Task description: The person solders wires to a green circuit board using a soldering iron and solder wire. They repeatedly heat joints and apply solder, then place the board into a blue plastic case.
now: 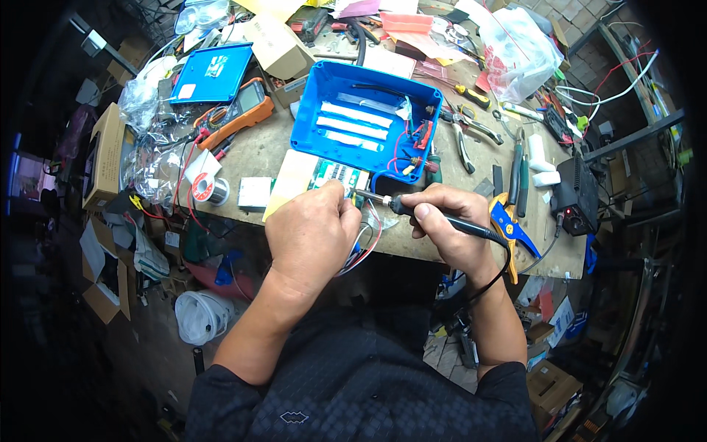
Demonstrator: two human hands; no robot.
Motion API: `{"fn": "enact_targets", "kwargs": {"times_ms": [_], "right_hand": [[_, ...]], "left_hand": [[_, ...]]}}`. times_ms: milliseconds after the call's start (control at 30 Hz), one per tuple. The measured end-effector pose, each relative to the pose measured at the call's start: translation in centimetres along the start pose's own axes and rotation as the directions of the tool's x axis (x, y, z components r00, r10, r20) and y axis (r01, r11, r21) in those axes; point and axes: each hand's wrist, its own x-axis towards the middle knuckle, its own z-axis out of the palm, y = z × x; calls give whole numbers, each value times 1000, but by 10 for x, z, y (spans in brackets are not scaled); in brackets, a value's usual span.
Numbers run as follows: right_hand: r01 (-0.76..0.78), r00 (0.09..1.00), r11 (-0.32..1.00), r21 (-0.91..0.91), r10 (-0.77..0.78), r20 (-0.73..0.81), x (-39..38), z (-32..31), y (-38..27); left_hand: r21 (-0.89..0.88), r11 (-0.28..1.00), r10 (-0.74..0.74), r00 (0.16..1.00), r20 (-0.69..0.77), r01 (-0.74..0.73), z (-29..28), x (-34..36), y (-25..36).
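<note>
1. While the right hand has its grip closed round the handle of the iron, the head view shows the metal end slanting toward the board; whether the tip touches it, I cannot tell.
2. The left hand is curled at the board's near side, fingertips mostly hidden; whether its grip holds anything, I cannot tell.
3. To do this step well, I would judge, the board must sit still and flat, with the left fingers well back from the hot end.
4. The tip is best laid on one joint at a time, briefly, then lifted straight off so that neighbouring joints stay separate.
5. The wires hang in loose loops beyond the counter's near edge, just below the iron; they should be kept off its metal, since their covering could melt.
6. The iron's cord bends back beside the right wrist and wants enough slack not to drag the tip.
7. The board lies near the middle of the counter's near edge, just in front of the box. It looks thin and green, with a row of small dark parts and paler patches; the left hand hides some of it.
</note>
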Motion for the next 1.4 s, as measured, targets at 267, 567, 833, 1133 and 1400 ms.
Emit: {"fn": "enact_targets", "kwargs": {"times_ms": [267, 567, 833, 1133, 1400], "right_hand": [[15, 1000, 998, -54, -14, 14, 5, -3, 1], [40, 999, 999, -22, -39, 36, 0, -4, 12], [51, 999, 998, -27, -51, 11, -5, -1, 14], [147, 988, 989, -26, -148, -46, -3, 5, 17], [120, 993, 992, 35, -120, -14, -3, 2, 21]], "left_hand": [[8, 998, -62, 997, -46, 63, -4, -3, -4], [30, 998, -55, 994, -96, 58, -2, -4, -5], [131, 990, -48, 998, -35, 52, -2, -1, 2], [164, 984, -60, 998, -26, 63, 0, 0, 7], [155, 984, -81, 996, -37, 86, 1, -1, 7]]}}
